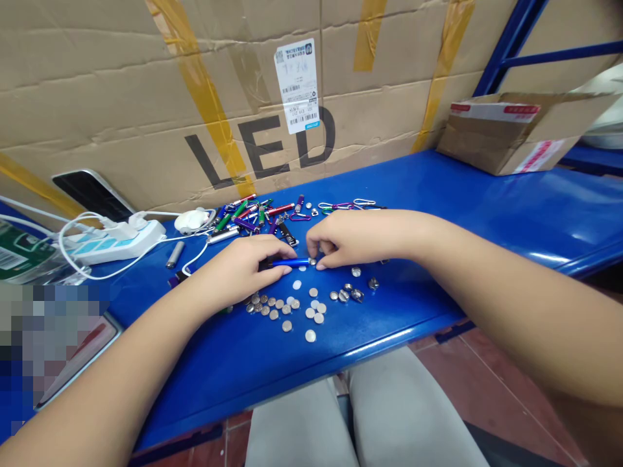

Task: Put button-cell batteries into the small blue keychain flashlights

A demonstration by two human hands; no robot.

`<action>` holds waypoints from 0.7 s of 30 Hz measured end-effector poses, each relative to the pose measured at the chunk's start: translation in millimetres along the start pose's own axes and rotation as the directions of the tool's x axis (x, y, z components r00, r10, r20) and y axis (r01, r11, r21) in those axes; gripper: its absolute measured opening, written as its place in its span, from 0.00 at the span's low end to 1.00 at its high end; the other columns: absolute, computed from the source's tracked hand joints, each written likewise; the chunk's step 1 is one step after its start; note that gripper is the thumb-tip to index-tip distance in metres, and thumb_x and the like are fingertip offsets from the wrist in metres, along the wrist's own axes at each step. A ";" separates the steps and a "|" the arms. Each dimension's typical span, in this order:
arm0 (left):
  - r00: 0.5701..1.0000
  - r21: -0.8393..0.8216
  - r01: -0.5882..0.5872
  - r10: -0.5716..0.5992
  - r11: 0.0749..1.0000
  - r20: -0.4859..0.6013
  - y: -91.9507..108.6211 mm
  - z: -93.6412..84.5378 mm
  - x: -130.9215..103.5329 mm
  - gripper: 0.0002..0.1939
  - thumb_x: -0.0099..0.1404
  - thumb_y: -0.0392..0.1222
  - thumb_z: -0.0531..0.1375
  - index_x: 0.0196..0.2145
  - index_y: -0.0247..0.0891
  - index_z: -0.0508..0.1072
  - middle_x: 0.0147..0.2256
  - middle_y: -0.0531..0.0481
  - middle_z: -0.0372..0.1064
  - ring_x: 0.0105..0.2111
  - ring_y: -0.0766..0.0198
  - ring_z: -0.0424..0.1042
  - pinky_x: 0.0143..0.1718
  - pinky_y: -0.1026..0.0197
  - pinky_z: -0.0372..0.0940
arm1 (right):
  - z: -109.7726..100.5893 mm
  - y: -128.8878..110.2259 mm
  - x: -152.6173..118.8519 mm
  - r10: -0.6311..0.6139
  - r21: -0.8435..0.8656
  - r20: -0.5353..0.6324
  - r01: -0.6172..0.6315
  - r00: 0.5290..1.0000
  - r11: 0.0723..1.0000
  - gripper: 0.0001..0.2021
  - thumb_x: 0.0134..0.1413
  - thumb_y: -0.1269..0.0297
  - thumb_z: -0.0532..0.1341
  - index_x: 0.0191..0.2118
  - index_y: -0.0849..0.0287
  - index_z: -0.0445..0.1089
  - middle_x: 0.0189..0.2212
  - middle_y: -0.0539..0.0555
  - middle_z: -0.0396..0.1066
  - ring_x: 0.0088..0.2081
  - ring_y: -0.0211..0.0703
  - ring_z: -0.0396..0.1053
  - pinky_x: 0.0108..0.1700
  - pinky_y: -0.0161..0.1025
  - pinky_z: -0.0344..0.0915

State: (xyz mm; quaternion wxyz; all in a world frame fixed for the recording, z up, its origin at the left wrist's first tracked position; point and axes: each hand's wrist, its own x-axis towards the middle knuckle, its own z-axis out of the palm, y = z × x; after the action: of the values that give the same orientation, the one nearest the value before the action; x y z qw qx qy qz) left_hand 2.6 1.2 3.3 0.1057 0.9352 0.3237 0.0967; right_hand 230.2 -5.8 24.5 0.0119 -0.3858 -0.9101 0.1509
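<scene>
My left hand is closed on a slim blue metal tube, like a mini flashlight body, lying level and pointing right. At its right end is a small silver disc, like a button cell. My right hand pinches at this disc with thumb and fingers; whether the disc is inside the tube or just against it I cannot tell. Nearer the table's front edge lie several loose button cells. Several silver caps are scattered to the right, below my right wrist.
Behind my hands is a pile of coloured mini flashlights with carabiner clips. A white power strip with cords stands left, near a phone. A large carton backs the blue table; an open box sits right.
</scene>
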 end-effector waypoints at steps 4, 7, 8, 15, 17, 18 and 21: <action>1.000 -0.006 -0.007 0.007 1.000 -0.008 0.3 0.5 0.6 0.12 0.66 0.45 0.56 0.44 0.40 0.74 0.42 0.49 0.74 0.42 0.60 0.72 0.48 0.57 0.66 | 4.2 -0.1 3.6 -0.035 0.003 -0.032 0.035 0.999 0.999 0.09 0.52 0.64 0.57 0.37 0.57 0.74 0.29 0.51 0.73 0.26 0.36 0.64 0.29 0.36 0.55; 1.000 -0.008 0.002 -0.002 1.000 -0.019 -0.2 1.0 0.7 0.12 0.66 0.44 0.56 0.44 0.41 0.74 0.43 0.49 0.74 0.42 0.60 0.72 0.48 0.57 0.66 | 5.9 0.4 5.2 -0.057 -0.024 -0.055 0.056 0.997 0.998 0.09 0.53 0.64 0.57 0.36 0.58 0.74 0.27 0.51 0.73 0.25 0.36 0.63 0.28 0.36 0.54; 1.000 -0.009 0.008 -0.008 1.000 -0.019 -0.4 1.1 0.6 0.12 0.66 0.44 0.56 0.44 0.41 0.74 0.43 0.49 0.74 0.42 0.60 0.72 0.48 0.57 0.66 | 6.2 0.6 5.5 -0.064 -0.036 -0.057 0.062 0.996 0.997 0.10 0.53 0.64 0.57 0.37 0.58 0.74 0.27 0.51 0.73 0.25 0.36 0.63 0.28 0.36 0.54; 0.995 -0.031 0.079 -0.081 0.996 -0.052 -2.3 1.8 0.9 0.13 0.65 0.45 0.57 0.45 0.41 0.75 0.44 0.49 0.76 0.43 0.58 0.73 0.48 0.55 0.66 | 7.3 -0.3 7.2 -0.064 -0.124 -0.086 0.053 0.994 0.991 0.13 0.59 0.64 0.53 0.39 0.59 0.75 0.31 0.54 0.75 0.27 0.38 0.64 0.30 0.36 0.53; 0.994 -0.029 0.094 -0.095 0.995 -0.060 -2.9 2.1 1.2 0.14 0.65 0.46 0.57 0.45 0.41 0.75 0.44 0.49 0.76 0.43 0.58 0.73 0.48 0.55 0.66 | 7.6 -1.2 7.9 -0.050 -0.152 -0.105 0.033 0.993 0.988 0.13 0.59 0.65 0.52 0.39 0.59 0.75 0.30 0.54 0.74 0.27 0.38 0.64 0.29 0.36 0.52; 0.993 -0.029 0.096 -0.098 0.995 -0.060 -3.1 2.2 1.4 0.14 0.65 0.46 0.57 0.45 0.41 0.75 0.44 0.49 0.76 0.43 0.58 0.73 0.48 0.55 0.66 | 7.7 -1.7 8.1 -0.046 -0.163 -0.111 0.028 0.993 0.986 0.13 0.59 0.66 0.52 0.38 0.59 0.75 0.30 0.54 0.74 0.26 0.38 0.63 0.29 0.36 0.52; 0.992 -0.037 0.107 -0.109 0.994 -0.061 -2.9 2.4 1.5 0.14 0.65 0.46 0.57 0.45 0.41 0.75 0.44 0.50 0.76 0.43 0.59 0.73 0.48 0.54 0.66 | 7.5 -3.0 8.4 -0.040 -0.178 -0.106 0.021 0.994 0.984 0.12 0.57 0.67 0.53 0.38 0.59 0.74 0.29 0.54 0.74 0.26 0.38 0.62 0.28 0.35 0.52</action>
State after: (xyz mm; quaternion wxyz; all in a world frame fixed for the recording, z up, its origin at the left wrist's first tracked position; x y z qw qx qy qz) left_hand 2.7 4.1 0.5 0.1162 0.9109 0.3754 0.1259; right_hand 221.2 -3.9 17.4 0.0296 -0.3791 -0.9236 0.0484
